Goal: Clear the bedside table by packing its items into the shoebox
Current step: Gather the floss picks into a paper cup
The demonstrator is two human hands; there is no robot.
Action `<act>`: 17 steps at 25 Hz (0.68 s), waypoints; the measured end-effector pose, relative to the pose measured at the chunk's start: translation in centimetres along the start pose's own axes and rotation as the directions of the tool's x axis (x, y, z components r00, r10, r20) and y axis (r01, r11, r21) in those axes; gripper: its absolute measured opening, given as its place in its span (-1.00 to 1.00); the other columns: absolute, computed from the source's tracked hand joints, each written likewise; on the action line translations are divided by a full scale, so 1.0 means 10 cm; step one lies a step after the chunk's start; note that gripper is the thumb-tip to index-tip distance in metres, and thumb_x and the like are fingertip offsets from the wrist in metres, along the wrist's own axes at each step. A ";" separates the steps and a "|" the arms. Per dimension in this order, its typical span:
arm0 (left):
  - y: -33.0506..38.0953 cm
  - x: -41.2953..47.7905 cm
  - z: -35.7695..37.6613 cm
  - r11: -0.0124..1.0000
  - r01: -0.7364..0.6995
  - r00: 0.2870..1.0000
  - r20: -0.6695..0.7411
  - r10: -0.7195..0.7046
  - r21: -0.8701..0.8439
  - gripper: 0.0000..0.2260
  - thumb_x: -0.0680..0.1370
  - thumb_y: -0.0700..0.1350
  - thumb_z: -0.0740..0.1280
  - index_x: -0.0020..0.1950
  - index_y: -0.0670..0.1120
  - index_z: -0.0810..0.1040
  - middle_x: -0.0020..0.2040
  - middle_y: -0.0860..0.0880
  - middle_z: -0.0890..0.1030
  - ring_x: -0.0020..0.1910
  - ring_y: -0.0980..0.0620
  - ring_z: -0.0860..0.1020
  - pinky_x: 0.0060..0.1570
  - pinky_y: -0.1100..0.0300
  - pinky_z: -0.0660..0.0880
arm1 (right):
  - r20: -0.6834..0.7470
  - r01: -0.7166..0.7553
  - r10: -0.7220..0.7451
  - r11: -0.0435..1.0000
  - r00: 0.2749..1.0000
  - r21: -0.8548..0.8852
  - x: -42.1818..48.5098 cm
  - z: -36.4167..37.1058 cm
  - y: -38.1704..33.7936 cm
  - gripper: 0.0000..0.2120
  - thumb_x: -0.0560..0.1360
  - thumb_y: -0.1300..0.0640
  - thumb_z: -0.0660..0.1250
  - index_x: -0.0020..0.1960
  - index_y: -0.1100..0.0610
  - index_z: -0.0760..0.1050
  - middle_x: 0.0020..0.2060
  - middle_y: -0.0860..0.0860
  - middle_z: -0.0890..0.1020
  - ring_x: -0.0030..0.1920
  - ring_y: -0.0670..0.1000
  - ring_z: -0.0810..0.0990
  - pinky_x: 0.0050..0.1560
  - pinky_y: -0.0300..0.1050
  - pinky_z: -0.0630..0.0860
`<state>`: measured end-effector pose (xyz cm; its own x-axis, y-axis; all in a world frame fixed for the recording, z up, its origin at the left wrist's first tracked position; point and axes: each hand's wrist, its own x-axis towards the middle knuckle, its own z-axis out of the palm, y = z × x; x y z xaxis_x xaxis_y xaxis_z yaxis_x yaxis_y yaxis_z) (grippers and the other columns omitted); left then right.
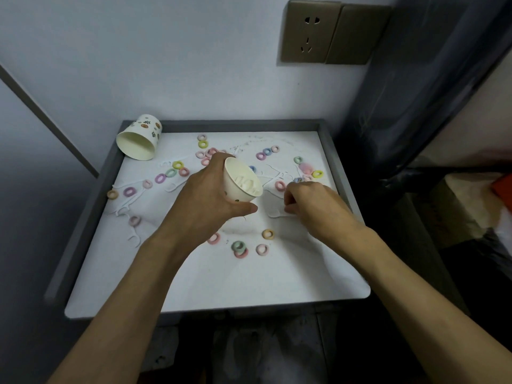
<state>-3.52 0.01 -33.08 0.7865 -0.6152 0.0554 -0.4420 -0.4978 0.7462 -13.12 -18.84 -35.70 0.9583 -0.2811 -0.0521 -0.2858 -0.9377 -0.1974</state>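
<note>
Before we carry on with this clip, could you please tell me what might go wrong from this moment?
1. The cup in the left hand is tipped well over, so the floss picks inside may slide out.
2. The loose floss picks barely show against the white tabletop, so the right hand could miss some.

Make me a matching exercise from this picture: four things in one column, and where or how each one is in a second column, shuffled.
Things:
1. held cup
2. fallen cup
3. wall socket
4. right hand

States:
A. mounted on the wall above the table
B. pinches a floss pick on the table
C. lies on its side at the back left corner
D. tilted in the left hand

Pairs: 1-D, 2-C, 3-A, 4-B.
</note>
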 end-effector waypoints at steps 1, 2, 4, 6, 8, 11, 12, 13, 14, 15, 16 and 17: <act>0.00 0.00 0.00 1.000 -0.001 1.000 -0.001 0.001 0.001 -0.36 0.30 0.06 0.61 0.22 0.18 0.31 -0.06 0.33 0.45 -0.08 0.37 0.45 -0.30 0.58 0.36 | 0.009 0.034 -0.034 0.999 0.999 -0.006 -0.01 0.02 -0.03 -0.92 0.52 0.13 0.35 -0.06 0.07 0.45 -0.08 0.09 0.60 -0.06 0.17 0.56 -0.23 -0.10 0.37; -0.01 0.00 0.00 1.000 -0.002 1.000 -0.003 0.002 0.001 -0.37 0.30 0.06 0.61 0.22 0.17 0.31 -0.06 0.32 0.46 -0.08 0.37 0.46 -0.31 0.57 0.36 | 0.020 0.054 -0.054 0.998 0.998 -0.014 -0.01 0.04 -0.04 -0.89 0.50 0.14 0.37 0.00 0.09 0.47 -0.06 0.09 0.59 -0.05 0.17 0.56 -0.22 -0.08 0.41; -0.02 0.01 0.00 1.000 -0.003 1.000 -0.006 0.003 -0.002 -0.36 0.30 0.06 0.61 0.24 0.14 0.34 -0.04 0.28 0.49 -0.07 0.35 0.47 -0.30 0.58 0.36 | 0.031 0.044 -0.043 0.999 0.999 -0.021 0.00 0.08 -0.03 -0.82 0.47 0.15 0.41 0.05 0.11 0.51 -0.01 0.10 0.58 -0.01 0.17 0.56 -0.16 -0.06 0.45; -0.03 0.01 -0.01 1.000 -0.002 1.000 -0.009 0.002 -0.013 -0.37 0.29 0.06 0.61 0.24 0.14 0.35 -0.04 0.28 0.50 -0.07 0.36 0.47 -0.28 0.58 0.35 | 0.013 0.001 -0.001 0.999 1.000 -0.046 0.03 0.09 0.00 -0.82 0.47 0.12 0.42 0.05 0.13 0.57 0.03 0.12 0.57 0.04 0.17 0.55 -0.15 -0.10 0.40; -0.03 0.01 -0.01 1.000 -0.001 1.000 -0.011 0.001 -0.019 -0.39 0.29 0.06 0.61 0.21 0.15 0.35 -0.05 0.30 0.49 -0.08 0.37 0.47 -0.27 0.58 0.35 | 0.007 0.008 -0.007 0.992 1.000 -0.126 0.04 0.13 0.00 -0.81 0.51 0.11 0.38 0.08 0.16 0.57 0.06 0.14 0.56 0.08 0.17 0.54 -0.16 -0.10 0.34; -0.03 0.00 -0.02 1.000 0.006 1.000 -0.012 -0.006 -0.010 -0.40 0.29 0.06 0.60 0.20 0.14 0.35 -0.06 0.29 0.49 -0.08 0.36 0.47 -0.27 0.56 0.36 | -0.010 0.078 -0.084 0.955 0.996 -0.286 0.04 0.23 -0.05 -0.78 0.56 0.19 0.27 0.17 0.23 0.47 0.08 0.17 0.54 0.11 0.19 0.51 -0.09 -0.04 0.39; -0.03 0.00 -0.02 1.000 0.009 1.000 -0.016 -0.009 -0.005 -0.40 0.29 0.06 0.60 0.20 0.13 0.35 -0.06 0.29 0.48 -0.09 0.37 0.46 -0.27 0.56 0.36 | -0.031 0.075 -0.089 0.949 0.996 -0.306 0.06 0.26 -0.06 -0.77 0.56 0.21 0.24 0.20 0.24 0.44 0.09 0.17 0.54 0.12 0.19 0.50 -0.04 -0.01 0.41; -0.03 0.00 -0.02 1.000 0.012 1.000 -0.021 -0.012 -0.002 -0.41 0.29 0.06 0.60 0.19 0.13 0.36 -0.07 0.29 0.48 -0.09 0.37 0.46 -0.28 0.55 0.36 | -0.056 0.056 -0.077 0.949 0.995 -0.309 0.08 0.27 -0.07 -0.76 0.55 0.22 0.24 0.21 0.24 0.42 0.09 0.18 0.54 0.12 0.19 0.50 0.01 0.01 0.42; -0.03 -0.01 -0.03 1.000 0.012 1.000 -0.025 -0.012 -0.001 -0.41 0.29 0.05 0.61 0.19 0.12 0.36 -0.07 0.28 0.48 -0.10 0.37 0.46 -0.27 0.55 0.37 | -0.087 0.029 -0.058 0.953 0.994 -0.303 0.12 0.27 -0.08 -0.76 0.55 0.23 0.24 0.20 0.24 0.42 0.09 0.18 0.54 0.12 0.19 0.49 0.04 0.01 0.42; -0.03 -0.01 -0.04 1.000 0.011 1.000 -0.028 -0.011 -0.003 -0.41 0.29 0.05 0.61 0.18 0.10 0.36 -0.08 0.27 0.49 -0.10 0.37 0.46 -0.27 0.54 0.37 | -0.113 0.002 -0.038 0.954 0.993 -0.299 0.16 0.27 -0.09 -0.78 0.54 0.24 0.25 0.17 0.24 0.43 0.08 0.18 0.53 0.11 0.19 0.48 0.07 0.02 0.41; -0.04 0.00 -0.04 1.000 0.010 1.000 -0.029 -0.010 -0.004 -0.41 0.30 0.04 0.61 0.19 0.09 0.37 -0.07 0.26 0.49 -0.09 0.36 0.46 -0.27 0.54 0.38 | -0.132 -0.019 -0.022 0.953 0.991 -0.304 0.18 0.27 -0.10 -0.80 0.53 0.25 0.26 0.14 0.24 0.44 0.08 0.18 0.53 0.11 0.19 0.47 0.10 0.01 0.40; -0.04 0.00 -0.04 1.000 0.007 1.000 -0.028 -0.007 -0.002 -0.41 0.30 0.04 0.61 0.19 0.08 0.37 -0.07 0.24 0.49 -0.08 0.34 0.47 -0.27 0.53 0.38 | -0.135 -0.035 -0.008 0.949 0.991 -0.312 0.21 0.28 -0.11 -0.81 0.52 0.26 0.26 0.13 0.24 0.44 0.07 0.18 0.52 0.10 0.19 0.46 0.11 0.00 0.39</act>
<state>-3.16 0.43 -33.07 0.8014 -0.5942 0.0682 -0.4353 -0.5013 0.7478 -10.74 -17.86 -38.31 0.9507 -0.2990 0.0824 -0.3073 -0.9440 0.1202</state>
